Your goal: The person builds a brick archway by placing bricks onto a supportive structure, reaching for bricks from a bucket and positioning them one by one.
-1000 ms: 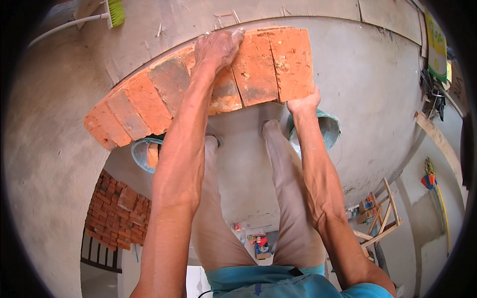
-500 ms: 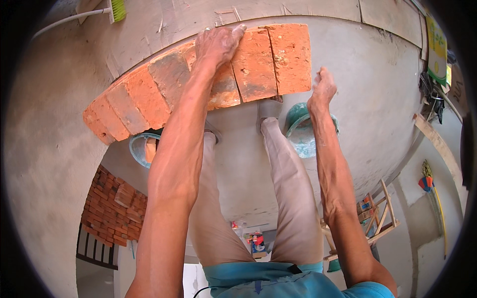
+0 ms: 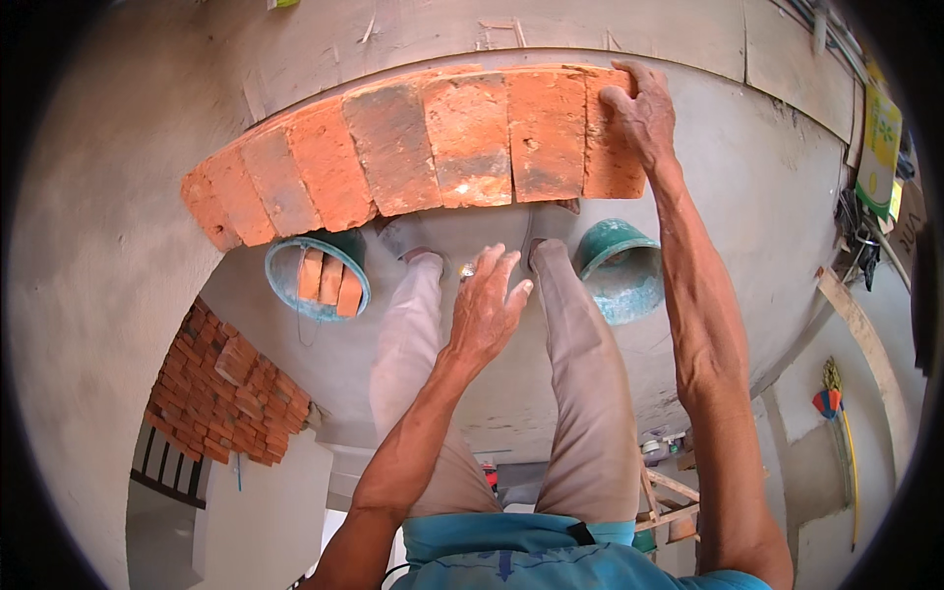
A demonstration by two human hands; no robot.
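A curved row of orange-red bricks point(image 3: 467, 138) stands side by side, running from the wall at left across the front of me. The bricks' broad faces are toward me, with thin dark joints between some of them. My right hand point(image 3: 647, 113) grips the brick at the right end point(image 3: 612, 167), fingers over its top edge and thumb on its face. My left hand point(image 3: 487, 310) is empty, fingers apart, in front of my legs below the row.
Below the row at left is a teal bucket point(image 3: 279, 292) with several bricks inside. Another teal bucket point(image 3: 619, 280), whitish inside, sits at right. A large brick stack point(image 3: 226, 379) lies lower left. A broom point(image 3: 846, 433) and wooden stool-like frame point(image 3: 674, 506) are at lower right.
My left hand has let go of the row's top and dropped to in front of my legs. My right hand has risen onto the end brick. The view has shifted slightly.
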